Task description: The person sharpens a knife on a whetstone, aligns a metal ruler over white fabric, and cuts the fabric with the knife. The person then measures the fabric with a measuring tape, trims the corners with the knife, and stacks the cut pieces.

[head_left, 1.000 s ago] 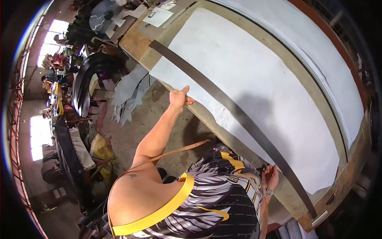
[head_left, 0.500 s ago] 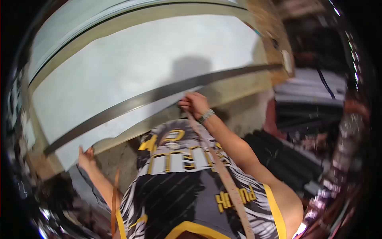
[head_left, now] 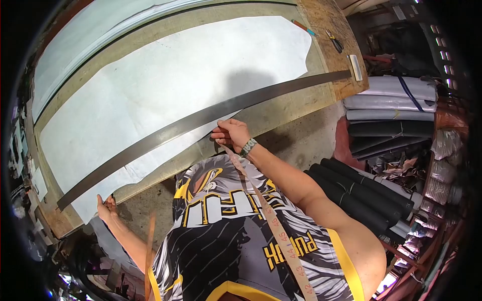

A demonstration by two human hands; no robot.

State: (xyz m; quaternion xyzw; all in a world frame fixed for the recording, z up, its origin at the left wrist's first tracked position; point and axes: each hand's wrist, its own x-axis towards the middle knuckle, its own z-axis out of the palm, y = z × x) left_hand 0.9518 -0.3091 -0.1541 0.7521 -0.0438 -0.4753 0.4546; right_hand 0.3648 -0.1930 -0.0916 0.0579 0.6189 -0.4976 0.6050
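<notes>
Where the white sheet (head_left: 175, 75) lies: it spreads flat across the table (head_left: 296, 102), its long near edge toward me and its near left corner coming right up to the table's edge.
My left hand (head_left: 107, 206): at that near edge, just beside the corner, thumb raised and fingers partly curled; I cannot tell whether the sheet is pinched between them.
My right hand (head_left: 233, 133): farther along the same edge, thumb and fingers drawn close together where the sheet narrows under the strip; whether they nip the edge, I cannot tell.
Dark strip (head_left: 181, 125): long and flat across the sheet, on the far side of both my hands, my right thumb just beside it; it looks bowed in this view.
Right wrist: a patterned band (head_left: 247, 147).
Down my front: a tape measure (head_left: 276, 226) hangs over my printed shirt (head_left: 211, 241), its lower end near my right hand.
Table's wooden end: a pen (head_left: 303, 27), yellow-handled pliers (head_left: 334, 41) and a pale bar (head_left: 356, 67), the bar just beside the strip's right tip.
Off to my right: black rolls (head_left: 359, 193) on the floor.
</notes>
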